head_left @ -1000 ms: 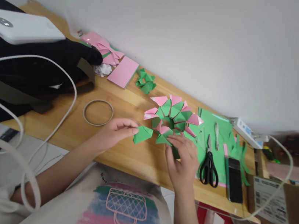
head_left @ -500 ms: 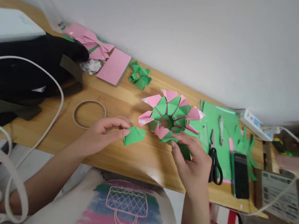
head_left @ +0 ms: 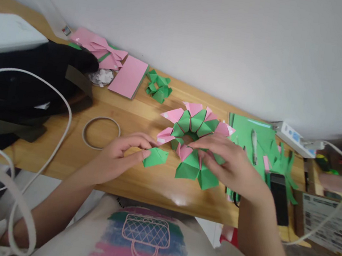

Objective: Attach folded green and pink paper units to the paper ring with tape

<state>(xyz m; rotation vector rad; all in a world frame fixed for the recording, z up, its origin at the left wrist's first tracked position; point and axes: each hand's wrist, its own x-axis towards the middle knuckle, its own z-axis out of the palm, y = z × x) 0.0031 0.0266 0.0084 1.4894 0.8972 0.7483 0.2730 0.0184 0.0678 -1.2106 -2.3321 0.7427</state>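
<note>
Between thumb and fingers of my left hand (head_left: pixel 126 151) is a small folded green paper piece (head_left: pixel 155 158), held just over the table. A ring of folded green and pink paper (head_left: pixel 195 121) lies to its right, with pink points facing outward. My right hand (head_left: pixel 228 159) reaches over the ring's near right side, its thumb and fingers closed on the edge of the paper ring. Two green flaps (head_left: pixel 196 172) spread out below those fingers toward me. Part of the ring is hidden by the hand.
A roll of tape (head_left: pixel 101 132) lies left of my hands. Behind are a pink paper stack (head_left: pixel 129 76) and a small green folded ring (head_left: pixel 158 86). On the right are green sheets (head_left: pixel 244 125), a phone (head_left: pixel 278 198) and a power strip (head_left: pixel 295 138). A white cable (head_left: pixel 69 122) crosses the left.
My right hand has moved from the ring's near edge up and over its right side. The green flaps now spread open toward me. My left hand still holds its green piece.
</note>
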